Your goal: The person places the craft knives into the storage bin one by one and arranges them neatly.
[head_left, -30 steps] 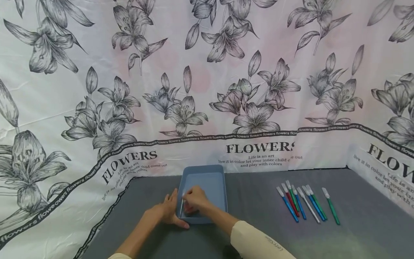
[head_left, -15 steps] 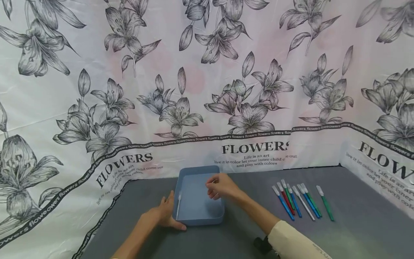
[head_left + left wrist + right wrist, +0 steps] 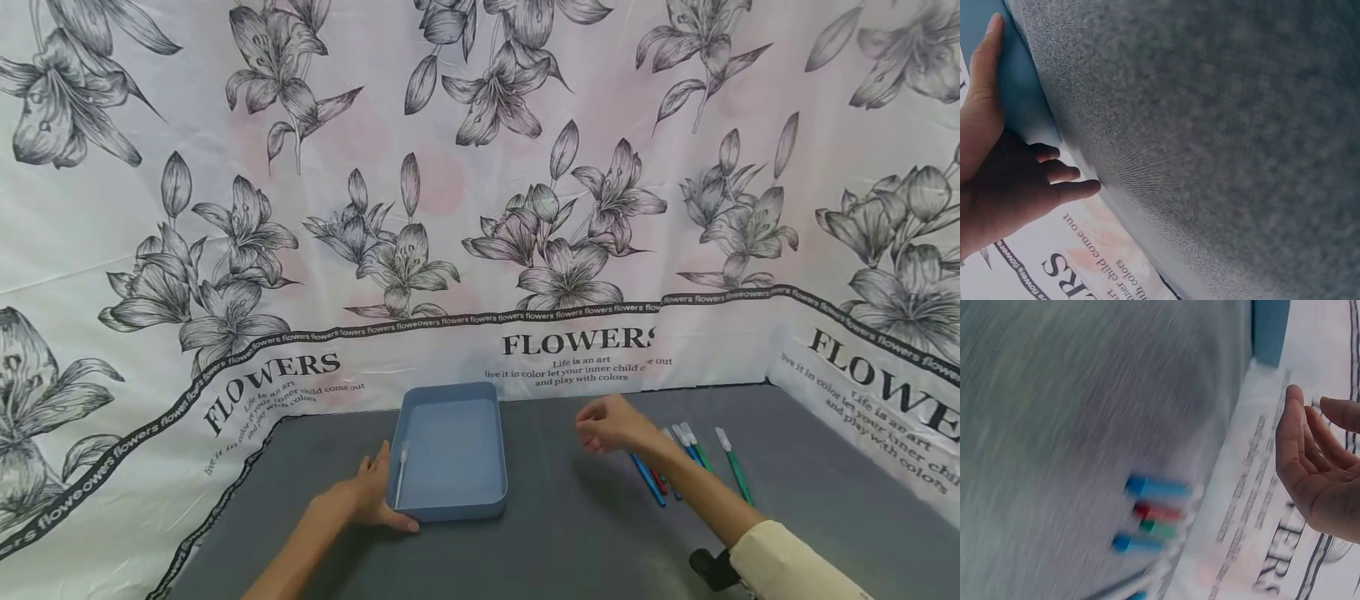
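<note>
A blue rectangular tray (image 3: 453, 450) lies on the grey table, and a white-capped pale pen (image 3: 401, 479) lies inside it along the left wall. My left hand (image 3: 367, 496) touches the tray's near left corner, thumb at the front side and fingers by the left side. The left wrist view shows that thumb stretched along the tray's wall (image 3: 1022, 87). To the right of the tray, apart from it, my right hand (image 3: 611, 423) is above the table with loosely bent fingers and nothing in them. Several white-capped pens lie nearby, including a blue pen (image 3: 648, 481); the right forearm partly hides them.
A green pen (image 3: 735, 468) lies a little apart at the group's right end. Behind the table hangs a white flower-printed cloth (image 3: 577, 358), close to the tray's far side. A black object (image 3: 712, 569) is at the right wrist.
My right hand has left the pen in the tray, risen out over the right wall and moved right towards the pens. The left hand has stayed at the tray's corner.
</note>
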Available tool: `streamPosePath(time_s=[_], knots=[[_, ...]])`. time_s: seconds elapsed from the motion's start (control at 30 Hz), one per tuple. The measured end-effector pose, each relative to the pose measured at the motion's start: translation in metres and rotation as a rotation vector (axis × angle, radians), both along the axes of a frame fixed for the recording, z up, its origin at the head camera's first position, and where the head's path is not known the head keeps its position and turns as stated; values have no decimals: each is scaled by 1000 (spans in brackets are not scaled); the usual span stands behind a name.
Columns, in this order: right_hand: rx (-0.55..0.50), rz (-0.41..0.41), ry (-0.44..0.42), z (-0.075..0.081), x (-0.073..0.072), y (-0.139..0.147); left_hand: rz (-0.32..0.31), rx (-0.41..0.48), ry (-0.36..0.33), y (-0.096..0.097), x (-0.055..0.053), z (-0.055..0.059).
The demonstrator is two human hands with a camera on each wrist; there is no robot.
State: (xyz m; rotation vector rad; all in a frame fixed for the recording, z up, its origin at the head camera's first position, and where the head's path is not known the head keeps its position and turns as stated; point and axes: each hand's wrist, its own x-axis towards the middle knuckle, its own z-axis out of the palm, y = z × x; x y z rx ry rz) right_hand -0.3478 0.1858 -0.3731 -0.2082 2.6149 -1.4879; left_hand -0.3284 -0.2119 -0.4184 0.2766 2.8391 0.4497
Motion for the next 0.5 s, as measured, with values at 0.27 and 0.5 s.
streamPosePath(time_s=[0.27,0.5], knots=[[93,-25,9,2,3,44,1,21,-14,0,3,-2],[315,-79,8,6,6,64,2,11,1,0,3,1]])
